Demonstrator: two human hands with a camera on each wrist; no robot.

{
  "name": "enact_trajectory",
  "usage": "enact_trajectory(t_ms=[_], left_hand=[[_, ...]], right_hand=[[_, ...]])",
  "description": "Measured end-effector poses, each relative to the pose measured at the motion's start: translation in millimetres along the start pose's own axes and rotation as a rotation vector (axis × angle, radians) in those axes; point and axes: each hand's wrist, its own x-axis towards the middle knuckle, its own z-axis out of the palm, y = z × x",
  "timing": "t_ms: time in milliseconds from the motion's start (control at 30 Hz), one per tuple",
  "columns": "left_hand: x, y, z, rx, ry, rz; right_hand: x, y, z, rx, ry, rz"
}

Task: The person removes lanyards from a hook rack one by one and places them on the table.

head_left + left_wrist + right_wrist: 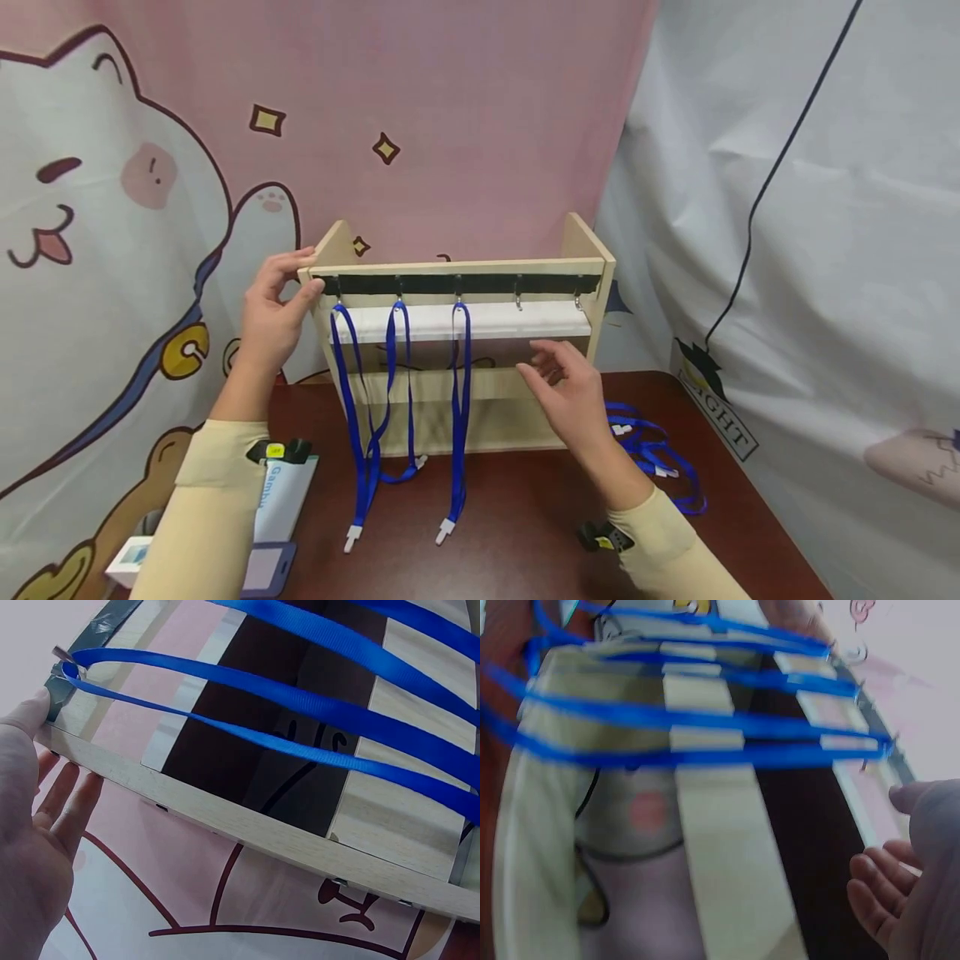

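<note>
My left hand [273,321] holds the upper left corner of a pale wooden rack [465,428], thumb on the front and fingers round the side. In the left wrist view the thumb tip lies by the dark strip [105,628]. Three blue lanyards [461,400] hang from the hooks on that strip, at the left and middle, with white clips [446,531] at their lower ends. To the right, two bare hooks [518,303] show. Below them, in front of the rack, my right hand [566,396] hovers with loosely bent fingers and nothing in them.
More blue lanyards [652,458] lie in a loose pile on the dark red table [517,533], right of the rack. A light box [285,500] and a phone-shaped thing [268,571] are at the left, partly behind my sleeve. Printed cloth [480,125] hangs behind.
</note>
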Motion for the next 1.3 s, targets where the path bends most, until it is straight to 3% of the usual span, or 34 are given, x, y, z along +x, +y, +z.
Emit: enact_trajectory(t_ms=[367, 600, 767, 1067, 1167, 1300], left_hand=[[0.0, -1.8, 0.6, 0.000, -0.001, -0.004], [0.0, -3.4, 0.3, 0.014, 0.004, -0.016], [-0.2, 0.1, 0.7, 0.020, 0.006, -0.012], [-3.4, 31.7, 4.6, 0.004, 0.001, -0.022], [-3.5, 32.0, 4.7, -0.002, 0.002, -0.022], [-1.9, 18.0, 3.7, -0.001, 0.003, -0.026]], right_hand=[[31.2, -46.7, 52.8, 0.105, 0.028, 0.058], [41.2, -59.3, 76.4, 0.020, 0.084, 0.057], [43.7, -63.4, 85.9, -0.100, 0.136, 0.035], [47.1, -69.3, 94.5, -0.168, 0.189, 0.027], [48.3, -69.9, 95.5, -0.128, 0.209, 0.032], [49.4, -71.2, 93.3, -0.054, 0.239, 0.041]])
